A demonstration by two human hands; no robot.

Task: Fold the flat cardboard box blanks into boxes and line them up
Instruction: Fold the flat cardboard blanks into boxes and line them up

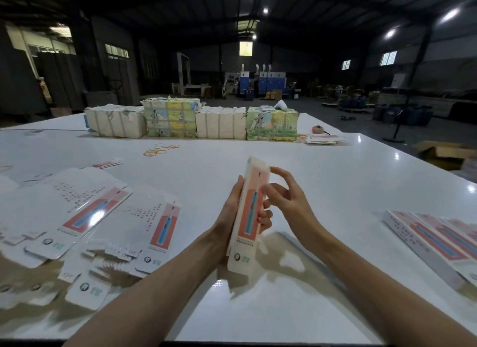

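Step in hand: forming one box; judged from the raised, near-upright workpiece, the body is erected and the end flaps are being closed.
Workpiece: long narrow white cardboard box with a red panel and a blue toothbrush print, held above the glossy white table, centre foreground, top end tilted away from the person.
Left hand: grips the box at mid-length, thumb along the left edge, fingertips wrapped round to the right side.
Right hand: holds nothing; fingers spread and loosely bent beside the upper right edge of the box, index finger raised near the top corner. Contact with the cardboard cannot be confirmed.
Top end: flap state not readable because of blur.
Blank stock: flat white printed cardboard blanks, overlapping in a loose spread on the table at left.
Finished row: folded boxes of the same print, lying side by side at the right table edge, well apart from the workpiece.
Progress: early to middle, judging by the stock left.
Next move: press the top flap in with the right hand while the left hand steadies the body, then lay the box against the finished row, aligned with it.
Caution: thin cardboard may crease under a tight grip.
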